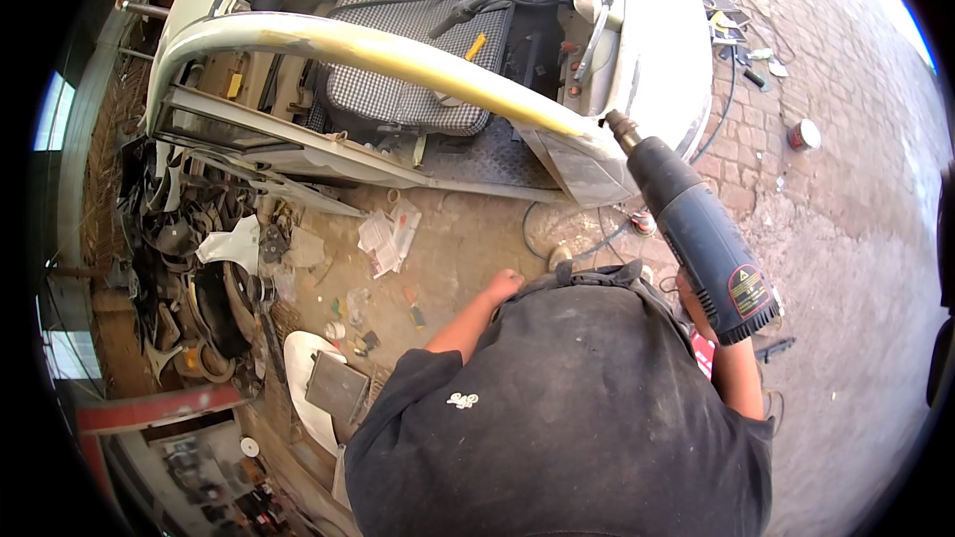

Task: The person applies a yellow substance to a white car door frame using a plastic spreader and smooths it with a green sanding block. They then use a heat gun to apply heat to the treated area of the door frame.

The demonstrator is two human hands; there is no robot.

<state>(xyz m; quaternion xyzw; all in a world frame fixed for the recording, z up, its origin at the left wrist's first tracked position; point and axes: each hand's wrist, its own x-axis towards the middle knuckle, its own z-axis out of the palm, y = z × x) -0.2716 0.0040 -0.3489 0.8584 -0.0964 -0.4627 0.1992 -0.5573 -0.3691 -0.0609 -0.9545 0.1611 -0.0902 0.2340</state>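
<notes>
A black heat gun (696, 229) with a metal nozzle is in my right hand (693, 306), which is mostly hidden behind its body. The nozzle points up and left, in front of the lower end of the windshield pillar (398, 58) of a vehicle body; whether it touches cannot be told. Yellowish filler covers part of the curved, pale pillar. At my waist on the left side, my left hand (505, 284) is closed in a loose fist, with nothing visible in it.
Inside the cab is a checkered seat (408, 80) with a yellow-handled tool (476, 47) on it. Car parts (209, 268) are heaped at left. Paper scraps (388, 239) litter the ground. A cable (726, 104) and a small can (804, 135) are on the brick paving at right.
</notes>
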